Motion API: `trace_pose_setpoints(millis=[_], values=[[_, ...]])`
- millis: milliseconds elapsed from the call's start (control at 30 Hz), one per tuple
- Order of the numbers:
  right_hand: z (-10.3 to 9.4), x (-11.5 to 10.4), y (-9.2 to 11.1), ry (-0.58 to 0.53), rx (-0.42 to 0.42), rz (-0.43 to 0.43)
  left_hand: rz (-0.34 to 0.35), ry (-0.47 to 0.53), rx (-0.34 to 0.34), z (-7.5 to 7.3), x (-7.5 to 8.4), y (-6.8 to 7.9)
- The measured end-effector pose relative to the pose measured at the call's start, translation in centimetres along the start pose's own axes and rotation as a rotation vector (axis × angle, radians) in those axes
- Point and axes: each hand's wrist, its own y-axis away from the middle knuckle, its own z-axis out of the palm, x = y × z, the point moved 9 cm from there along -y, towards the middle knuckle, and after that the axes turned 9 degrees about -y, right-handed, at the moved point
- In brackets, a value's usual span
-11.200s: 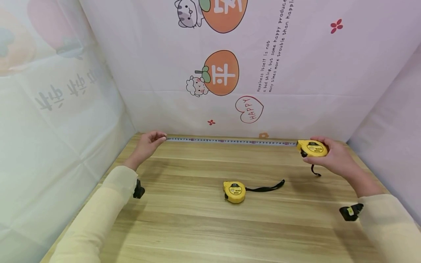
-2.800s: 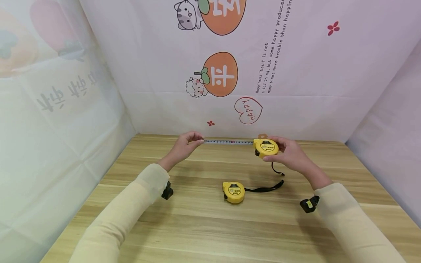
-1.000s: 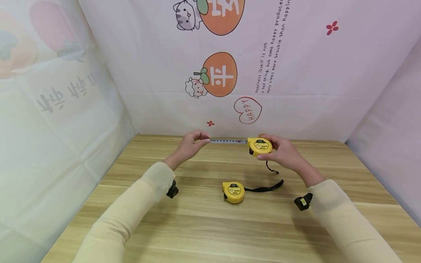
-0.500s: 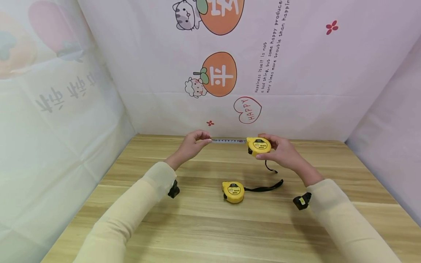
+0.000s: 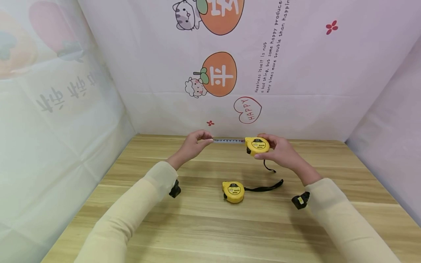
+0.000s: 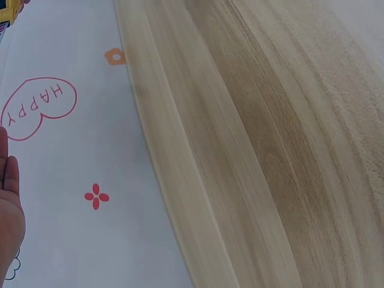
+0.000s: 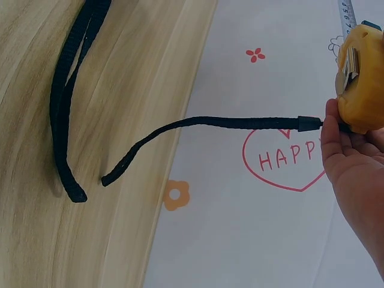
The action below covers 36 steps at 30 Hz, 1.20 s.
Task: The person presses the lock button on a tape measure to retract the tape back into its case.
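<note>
My right hand (image 5: 279, 149) grips a yellow tape measure (image 5: 257, 146) near the back of the table, its black wrist strap (image 7: 228, 123) hanging down. A short length of white, numbered blade (image 5: 228, 141) runs left from its mouth. The blade's free end is pinched between thumb and fingers of my left hand (image 5: 194, 145). A second yellow tape measure (image 5: 234, 192) lies on the table in front of both hands, its black strap (image 5: 264, 189) stretched to the right. In the left wrist view only part of the left hand (image 6: 9, 210) shows, at the left edge.
The wood-grain table (image 5: 210, 233) ends at a printed white backdrop (image 5: 164, 109) just behind the blade. White cloth walls rise on the left (image 5: 82, 146) and right (image 5: 388, 120). Small black cameras (image 5: 300, 201) sit at both wrists.
Since the oldest frame the hands have come much closer together and the blade has drawn back into the held tape measure. The last second shows this continuing slowly. The second tape measure has stayed put.
</note>
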Motion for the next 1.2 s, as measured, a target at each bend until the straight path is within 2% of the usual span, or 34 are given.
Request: trace_pose_setpoints(millis=[1200], values=[[1.2, -0.6, -0.5, -0.001, -0.013, -0.014, 0.016, 0.000, -0.001, 0.8, 0.3, -0.3]])
